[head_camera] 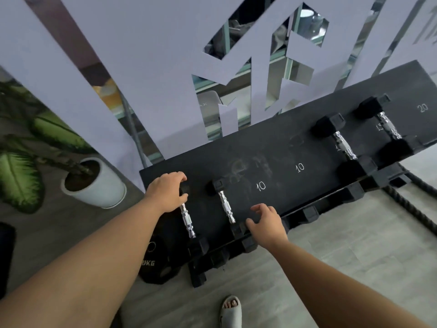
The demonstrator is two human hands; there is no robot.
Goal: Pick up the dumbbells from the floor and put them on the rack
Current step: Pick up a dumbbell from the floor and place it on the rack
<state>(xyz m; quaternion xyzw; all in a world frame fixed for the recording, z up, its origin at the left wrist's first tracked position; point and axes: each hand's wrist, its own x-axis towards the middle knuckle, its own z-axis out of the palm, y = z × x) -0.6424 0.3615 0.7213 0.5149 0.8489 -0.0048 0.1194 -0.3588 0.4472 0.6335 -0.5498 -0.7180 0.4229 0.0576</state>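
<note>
A black rack (279, 147) slopes across the middle, with "10" printed twice on its top shelf. Two small black dumbbells lie at its left end, each with a chrome handle. My left hand (166, 191) grips the far head of the leftmost dumbbell (188, 221). My right hand (267, 224) rests with fingers spread on the near head of the second dumbbell (226, 207), right at the shelf's front edge. Two bigger dumbbells (344, 144) (389, 125) sit at the right end. More black dumbbell heads (309, 213) show on the shelf below.
A white pot with a green plant (94, 185) stands on the floor left of the rack. A black weight plate (156, 261) leans by the rack's left foot. A thick black rope (411, 207) lies at the right. My sandalled foot (231, 308) is on the pale floor.
</note>
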